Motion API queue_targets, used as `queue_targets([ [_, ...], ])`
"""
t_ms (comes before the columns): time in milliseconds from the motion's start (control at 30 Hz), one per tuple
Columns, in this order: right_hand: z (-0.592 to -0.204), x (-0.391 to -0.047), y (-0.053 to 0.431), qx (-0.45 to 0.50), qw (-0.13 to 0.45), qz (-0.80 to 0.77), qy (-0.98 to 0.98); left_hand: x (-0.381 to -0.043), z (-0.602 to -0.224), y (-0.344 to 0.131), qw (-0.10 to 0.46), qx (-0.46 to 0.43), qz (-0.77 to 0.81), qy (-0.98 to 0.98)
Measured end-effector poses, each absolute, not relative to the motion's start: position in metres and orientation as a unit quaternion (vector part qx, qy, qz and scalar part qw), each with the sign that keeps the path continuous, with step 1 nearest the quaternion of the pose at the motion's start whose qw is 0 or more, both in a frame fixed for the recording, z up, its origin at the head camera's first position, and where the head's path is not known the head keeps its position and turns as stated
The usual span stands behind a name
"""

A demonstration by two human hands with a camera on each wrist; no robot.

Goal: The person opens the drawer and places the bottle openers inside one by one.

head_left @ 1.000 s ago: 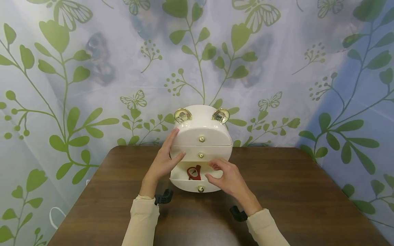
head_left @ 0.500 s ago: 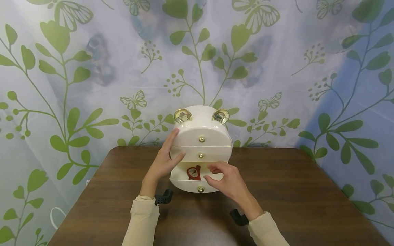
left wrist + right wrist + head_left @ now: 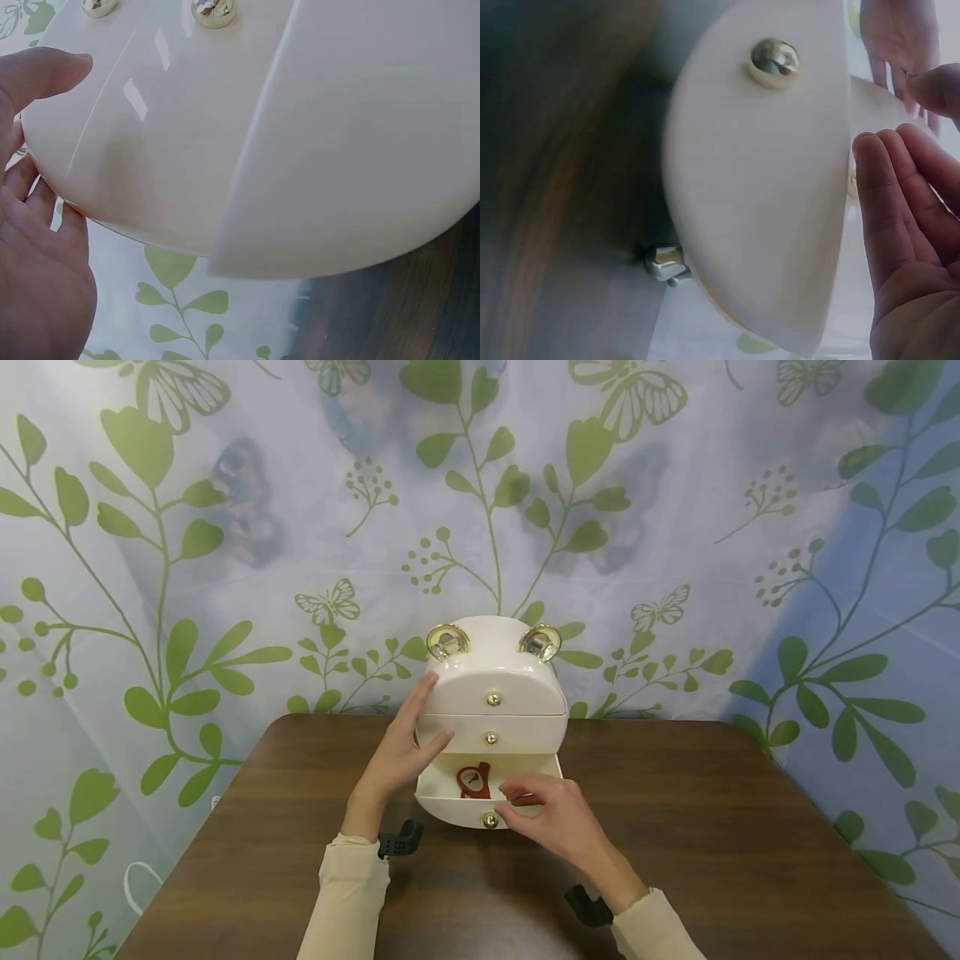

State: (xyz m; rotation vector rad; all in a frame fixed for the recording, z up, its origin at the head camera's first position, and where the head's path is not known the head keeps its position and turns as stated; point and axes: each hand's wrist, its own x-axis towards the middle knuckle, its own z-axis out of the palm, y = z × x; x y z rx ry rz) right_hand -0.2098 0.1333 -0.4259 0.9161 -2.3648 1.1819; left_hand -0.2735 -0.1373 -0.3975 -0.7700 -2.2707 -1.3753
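A white rounded drawer cabinet (image 3: 491,681) with gold knobs and ear-shaped trims stands on the table. Its bottom drawer (image 3: 450,812) is pulled out, and a small red object with a round pale face (image 3: 473,780), like a watch, lies inside. My left hand (image 3: 392,756) rests against the cabinet's left side; in the left wrist view its thumb (image 3: 52,73) extends over the front and the fingers lie along the edge. Just over the drawer's front right rim is my right hand (image 3: 558,817), its fingers bent towards the thumb with a gap, nothing visible between them.
The brown wooden table (image 3: 675,827) spreads out on both sides of the cabinet. Behind it hangs a curtain (image 3: 360,560) printed with leaves and butterflies. A white cord loop (image 3: 135,887) shows at the table's left edge.
My right hand has moved down and slightly towards me, from above the drawer's inside to its front rim. The left hand, drawer and red object have stayed put.
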Motion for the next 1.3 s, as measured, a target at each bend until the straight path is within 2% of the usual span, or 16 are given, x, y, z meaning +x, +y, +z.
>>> queue_targets([
  [433,-0.442,-0.201,0.131,0.365,0.209,0.376,-0.826,-0.274,-0.399,-0.138,0.184,-0.267,-0.484,-0.813],
  [633,-0.458,-0.201,0.125,0.377,0.256,0.36,-0.814,-0.274,-0.399,-0.138,0.185,-0.27,-0.483,-0.812],
  [1000,-0.465,-0.201,0.118,0.334,0.31,0.312,-0.834,-0.275,-0.399,-0.137,0.191,-0.271,-0.484,-0.81],
  [1300,-0.465,-0.199,0.115,0.296,0.308,0.265,-0.865,-0.273,-0.397,-0.137,0.181,-0.27,-0.491,-0.808],
])
